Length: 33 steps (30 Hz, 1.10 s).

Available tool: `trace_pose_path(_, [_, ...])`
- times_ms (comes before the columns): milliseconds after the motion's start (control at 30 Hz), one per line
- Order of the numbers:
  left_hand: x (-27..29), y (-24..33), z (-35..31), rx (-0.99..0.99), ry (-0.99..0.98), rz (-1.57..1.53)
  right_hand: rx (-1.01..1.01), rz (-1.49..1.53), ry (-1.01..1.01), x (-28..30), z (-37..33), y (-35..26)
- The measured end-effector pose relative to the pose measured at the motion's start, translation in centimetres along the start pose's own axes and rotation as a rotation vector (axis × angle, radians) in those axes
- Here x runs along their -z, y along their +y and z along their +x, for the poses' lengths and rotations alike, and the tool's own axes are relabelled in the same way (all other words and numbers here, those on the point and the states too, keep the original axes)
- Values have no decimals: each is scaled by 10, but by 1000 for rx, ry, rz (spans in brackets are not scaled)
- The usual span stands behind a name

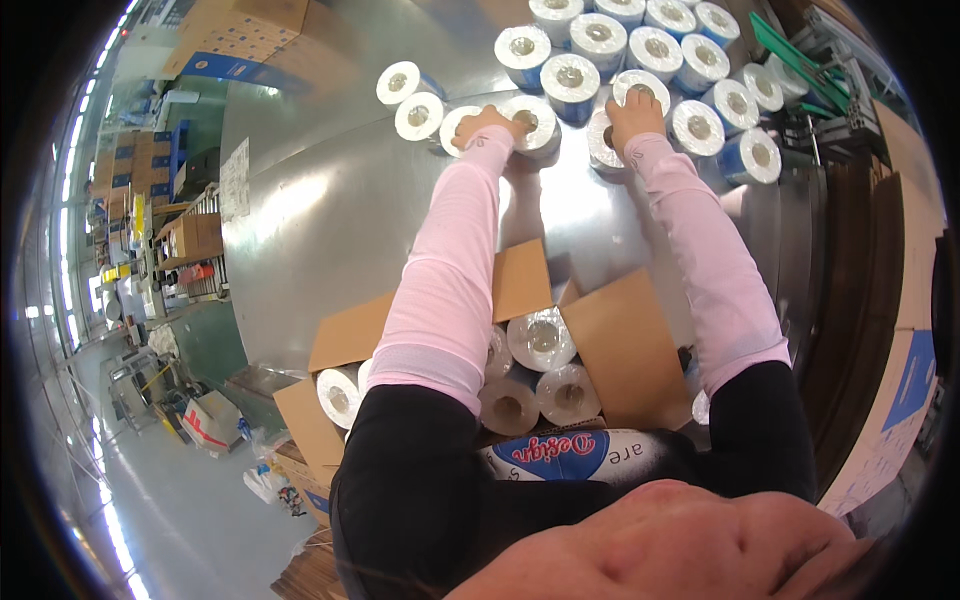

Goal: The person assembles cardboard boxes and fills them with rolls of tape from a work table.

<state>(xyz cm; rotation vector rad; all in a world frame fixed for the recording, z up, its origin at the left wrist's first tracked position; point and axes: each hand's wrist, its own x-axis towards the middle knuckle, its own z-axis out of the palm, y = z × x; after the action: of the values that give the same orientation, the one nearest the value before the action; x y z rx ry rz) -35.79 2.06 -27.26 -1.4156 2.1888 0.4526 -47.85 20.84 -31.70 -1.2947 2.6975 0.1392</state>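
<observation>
Both arms, in pink sleeves, stretch forward over a shiny metal table (300,230). With its fingers closed, my left hand (488,124) grips two plastic-wrapped paper rolls: one roll (452,138) on its left, another roll (541,122) at its fingertips. My right hand (634,116) is closed on two more, an upper roll (630,82) and a lower roll (600,150) partly hidden behind the fingers. These rolls stand on end, showing white tops and cardboard cores. Close to my body, an open cardboard box (625,345) holds several upright rolls (541,340).
More rolls with blue wrapping (570,85) stand in a cluster at the far right; two lean at the far left. A green bar (800,55) and metal frame edge the right side. Cartons (250,35) sit at the far left. Brown box flaps stick up before me.
</observation>
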Motion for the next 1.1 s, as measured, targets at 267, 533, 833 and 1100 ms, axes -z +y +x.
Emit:
trace_pose_path(267, [-20,-91,-1,-393,-36,-109,97,206,32,-32,-151,-32])
trace_pose_path(533, [61,-148,-168,-906,-286,-1472,-220,740,217,-67,-241,48])
trace_pose_path(833, [51,-264,-340,-1102,-111,-443,870,1154,-216,232,-243,-7])
trace_pose_path(1100, [-3,-294,-383,-1212,306,109,894,212,187,168,-343,-153])
